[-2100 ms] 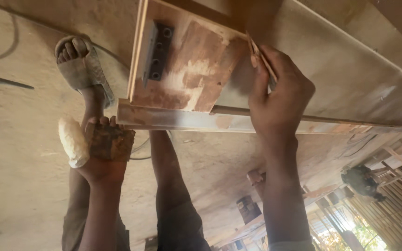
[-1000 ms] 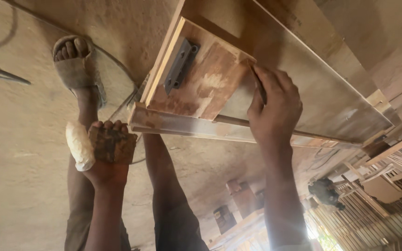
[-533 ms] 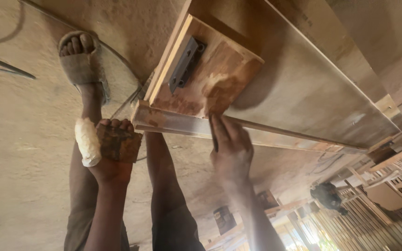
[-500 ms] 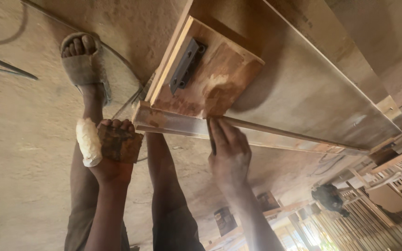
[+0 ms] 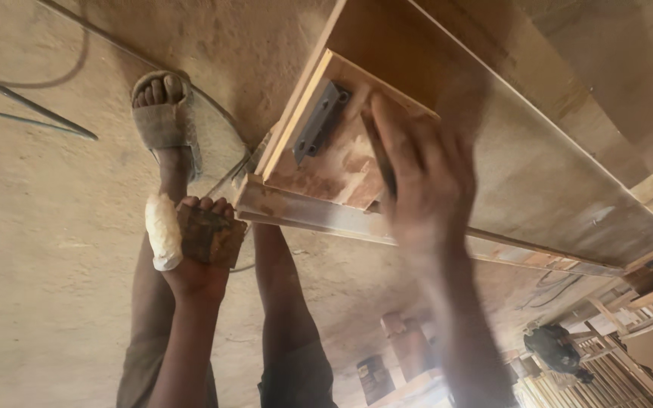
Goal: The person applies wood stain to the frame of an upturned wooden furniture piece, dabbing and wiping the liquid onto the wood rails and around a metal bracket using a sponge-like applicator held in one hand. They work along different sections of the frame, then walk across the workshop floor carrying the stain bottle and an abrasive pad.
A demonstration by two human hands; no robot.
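My left hand [image 5: 202, 253] grips a brown block [image 5: 209, 236] near the wooden frame's [image 5: 417, 242] edge. My right hand [image 5: 421, 177], blurred, fingers extended, presses the small board [image 5: 326, 162] beside its dark metal bracket [image 5: 320, 122].

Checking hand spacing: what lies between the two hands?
In the head view, the long wooden rail lies between left hand, gripping a brown block, and right hand.
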